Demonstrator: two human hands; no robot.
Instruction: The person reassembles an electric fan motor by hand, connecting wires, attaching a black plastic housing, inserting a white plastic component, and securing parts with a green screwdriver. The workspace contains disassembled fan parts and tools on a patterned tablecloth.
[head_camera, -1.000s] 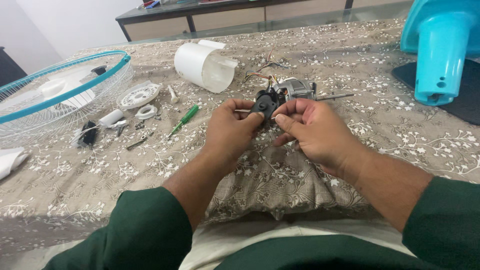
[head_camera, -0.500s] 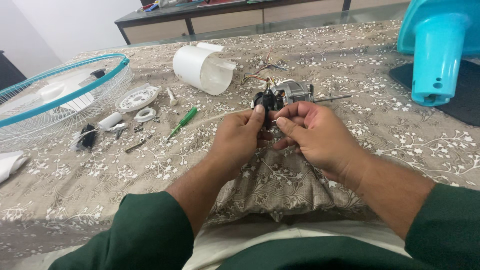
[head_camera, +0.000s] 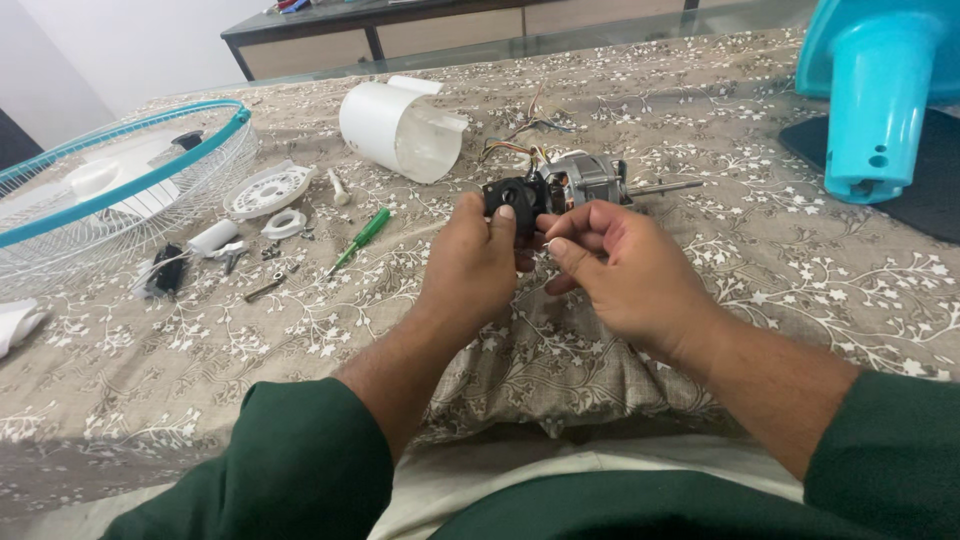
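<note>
On the floral woven tablecloth (head_camera: 800, 270) we see a wire fan grille (head_camera: 120, 190) and a white plastic cylinder (head_camera: 395, 128). Our left hand (head_camera: 470, 265) and right hand (head_camera: 625, 270) pinch the small black plastic gearbox (head_camera: 512, 195), touching the ribbed metal motor (head_camera: 585, 180).

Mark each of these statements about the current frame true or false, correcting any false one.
1. The left hand grips a black plastic part beside the fan motor. True.
2. The green screwdriver is in the right hand. False: it lies on the tablecloth, untouched.
3. The white cylindrical cover lies on its side. True.
4. The fan guard has a red rim. False: its rim is turquoise.
5. The turquoise fan stand is at the far left. False: far right.
</note>
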